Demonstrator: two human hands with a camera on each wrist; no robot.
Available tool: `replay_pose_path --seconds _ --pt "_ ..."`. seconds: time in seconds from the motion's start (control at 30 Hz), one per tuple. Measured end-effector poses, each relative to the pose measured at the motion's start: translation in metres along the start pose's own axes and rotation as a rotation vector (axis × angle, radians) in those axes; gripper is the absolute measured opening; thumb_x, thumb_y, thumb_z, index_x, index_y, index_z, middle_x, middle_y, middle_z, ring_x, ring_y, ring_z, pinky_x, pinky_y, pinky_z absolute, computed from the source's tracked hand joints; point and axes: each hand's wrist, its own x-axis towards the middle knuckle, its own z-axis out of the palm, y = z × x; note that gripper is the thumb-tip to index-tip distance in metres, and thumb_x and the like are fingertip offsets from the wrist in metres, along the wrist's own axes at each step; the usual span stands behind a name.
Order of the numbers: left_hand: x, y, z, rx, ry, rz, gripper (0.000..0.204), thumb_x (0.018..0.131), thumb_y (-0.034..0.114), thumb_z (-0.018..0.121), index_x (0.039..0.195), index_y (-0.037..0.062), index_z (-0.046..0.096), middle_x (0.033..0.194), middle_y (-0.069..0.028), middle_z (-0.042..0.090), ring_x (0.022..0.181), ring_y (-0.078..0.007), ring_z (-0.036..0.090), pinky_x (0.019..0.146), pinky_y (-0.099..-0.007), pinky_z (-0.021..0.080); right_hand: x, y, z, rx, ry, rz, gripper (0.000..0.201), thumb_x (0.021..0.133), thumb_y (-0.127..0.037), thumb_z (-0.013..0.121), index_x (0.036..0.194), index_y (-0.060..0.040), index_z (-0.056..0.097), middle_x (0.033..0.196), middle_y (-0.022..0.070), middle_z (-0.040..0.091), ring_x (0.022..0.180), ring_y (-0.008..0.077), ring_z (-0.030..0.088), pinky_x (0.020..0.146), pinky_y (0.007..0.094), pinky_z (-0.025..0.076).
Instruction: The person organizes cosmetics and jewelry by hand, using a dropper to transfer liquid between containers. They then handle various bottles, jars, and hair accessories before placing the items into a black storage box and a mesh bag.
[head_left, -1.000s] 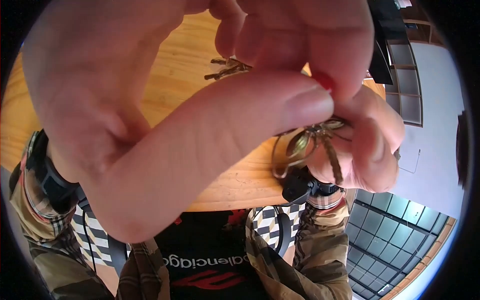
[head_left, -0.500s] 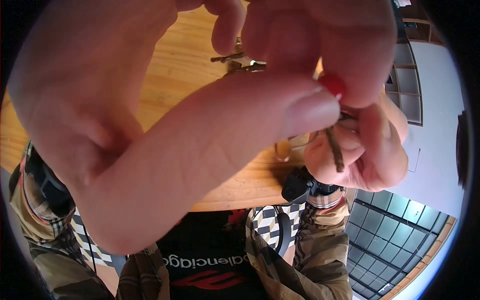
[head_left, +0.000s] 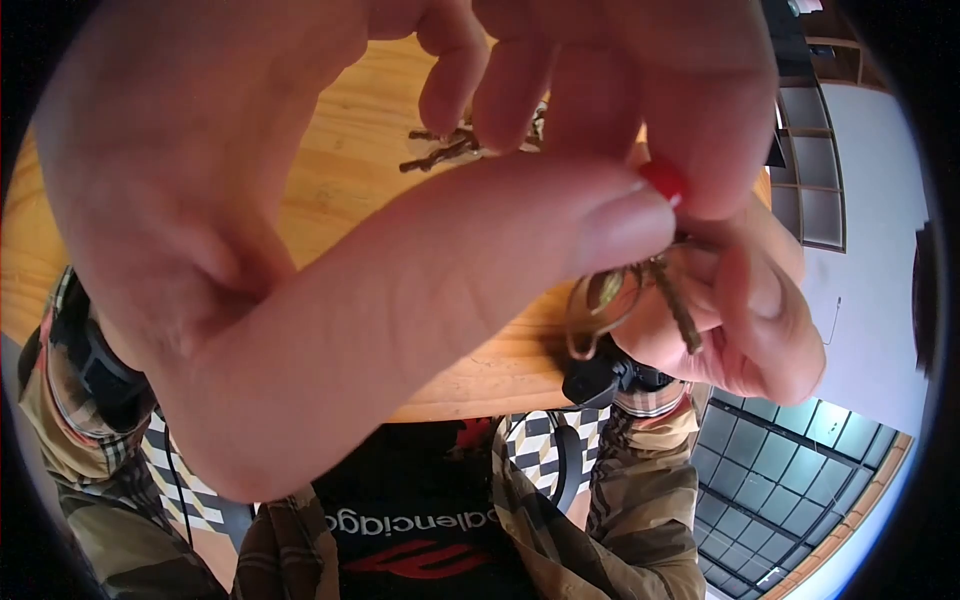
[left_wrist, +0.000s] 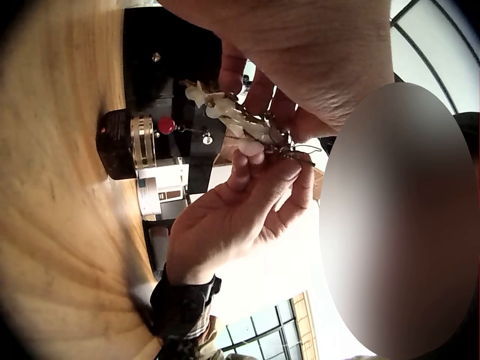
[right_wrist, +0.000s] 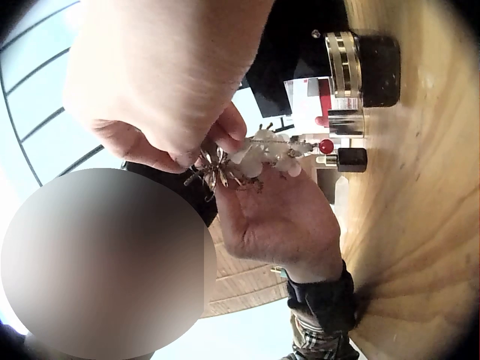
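Observation:
Both hands are raised over a wooden table around a flower ornament point(left_wrist: 232, 116) of gold wire and whitish petals. In the head view my left hand point(head_left: 270, 260), large and close, pinches it between thumb and bent index finger. A red bead point(head_left: 662, 183) shows past the thumb tip. My right hand point(left_wrist: 232, 210) pinches the wire at one end, its thumb and fingertips together. Below the left thumb hang wire loops and a brown, twig-like stem point(head_left: 677, 305). More brown twigs point(head_left: 440, 153) show beyond the left fingers; the ornament's middle is hidden in the head view.
In the right wrist view a dark bottle with a gold-banded cap point(right_wrist: 343, 66) and a smaller dark bottle point(right_wrist: 351, 160) stand on the wooden table point(right_wrist: 420, 217). A black panel point(left_wrist: 161, 56) rises behind. Shelves point(head_left: 808, 160) stand against the wall.
The wire loops and stem dipped behind the left thumb and now show more again. The red bead shows more than a second ago. Both hands shifted slightly and keep their pinch.

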Motion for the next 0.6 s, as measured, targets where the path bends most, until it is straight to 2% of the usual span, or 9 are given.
replay_pose_path --seconds 0.03,0.07,0.17,0.23,0.27,0.33,0.47,0.53,0.6 --pt "0.0 0.0 0.0 0.001 0.002 0.004 0.05 0.094 0.013 0.065 0.135 -0.0086 0.048 0.107 -0.0216 0.068 0.078 -0.0215 0.068 0.072 -0.0304 0.052 -0.007 -0.007 -0.005 0.103 -0.035 0.38 0.073 0.106 -0.05 0.051 0.151 0.0045 0.032 0.126 0.0191 0.059 0.098 0.0125 0.065 0.073 0.0266 0.057" --pt "0.0 0.0 0.0 0.003 0.005 0.008 0.05 0.094 0.013 0.065 0.135 -0.0086 0.048 0.107 -0.0216 0.068 0.078 -0.0216 0.068 0.072 -0.0304 0.052 -0.008 -0.004 -0.011 0.103 -0.037 0.38 0.073 0.106 -0.05 0.051 0.151 0.0045 0.032 0.126 0.0191 0.059 0.098 0.0125 0.065 0.073 0.0266 0.057" --pt "-0.001 -0.001 0.001 0.001 0.011 0.017 0.05 0.094 0.013 0.066 0.135 -0.0087 0.047 0.108 -0.0217 0.068 0.079 -0.0217 0.068 0.072 -0.0305 0.052 -0.007 0.022 -0.039 0.297 -0.218 0.234 0.078 0.105 -0.056 0.05 0.151 0.0036 0.03 0.122 0.0168 0.059 0.094 0.0115 0.065 0.071 0.0232 0.056" --pt "-0.001 -0.002 0.002 0.0 0.01 0.025 0.05 0.094 0.012 0.066 0.135 -0.0087 0.047 0.108 -0.0217 0.068 0.08 -0.0217 0.068 0.073 -0.0306 0.053 -0.002 0.032 -0.054 -0.179 -0.383 -0.013 0.077 0.105 -0.055 0.049 0.151 0.0037 0.028 0.122 0.0154 0.057 0.088 0.0098 0.064 0.068 0.0206 0.055" --pt "-0.002 -0.002 0.002 0.001 0.011 0.029 0.05 0.094 0.012 0.066 0.135 -0.0087 0.047 0.108 -0.0217 0.068 0.08 -0.0218 0.068 0.073 -0.0307 0.053 -0.004 0.027 -0.056 -0.179 -0.383 -0.014 0.077 0.105 -0.055 0.049 0.151 0.0037 0.028 0.122 0.0154 0.057 0.088 0.0098 0.064 0.068 0.0206 0.055" --pt "-0.002 -0.002 0.002 0.004 0.018 0.038 0.051 0.093 0.012 0.066 0.136 -0.0088 0.047 0.108 -0.0218 0.068 0.08 -0.0218 0.068 0.073 -0.0307 0.053 -0.002 0.006 -0.047 0.086 -0.327 0.428 0.075 0.105 -0.052 0.052 0.15 0.0042 0.03 0.123 0.0155 0.058 0.086 0.0097 0.065 0.067 0.0195 0.055" --pt "-0.003 -0.005 0.003 0.001 0.023 0.049 0.051 0.093 0.012 0.066 0.136 -0.0089 0.047 0.109 -0.0219 0.068 0.081 -0.022 0.069 0.074 -0.0309 0.053 -0.011 0.019 -0.038 0.153 -0.197 0.315 0.074 0.106 -0.049 0.053 0.149 0.0065 0.03 0.125 0.0178 0.058 0.091 0.0126 0.067 0.067 0.0212 0.056" --pt "-0.004 -0.004 0.003 0.003 0.027 0.059 0.052 0.093 0.012 0.066 0.136 -0.0089 0.046 0.109 -0.0219 0.068 0.081 -0.022 0.069 0.075 -0.031 0.053 0.001 0.016 -0.016 -0.277 0.291 0.483 0.069 0.108 -0.043 0.051 0.15 0.0066 0.027 0.135 0.0215 0.055 0.096 0.0167 0.069 0.07 0.0241 0.059" --pt "-0.005 -0.004 0.003 0.006 0.034 0.067 0.052 0.093 0.011 0.067 0.136 -0.0089 0.046 0.109 -0.022 0.068 0.082 -0.0221 0.069 0.075 -0.031 0.053 0.004 -0.007 -0.003 -0.124 0.255 0.5 0.062 0.109 -0.037 0.051 0.147 0.008 0.033 0.133 0.0227 0.058 0.094 0.0181 0.069 0.073 0.025 0.059"
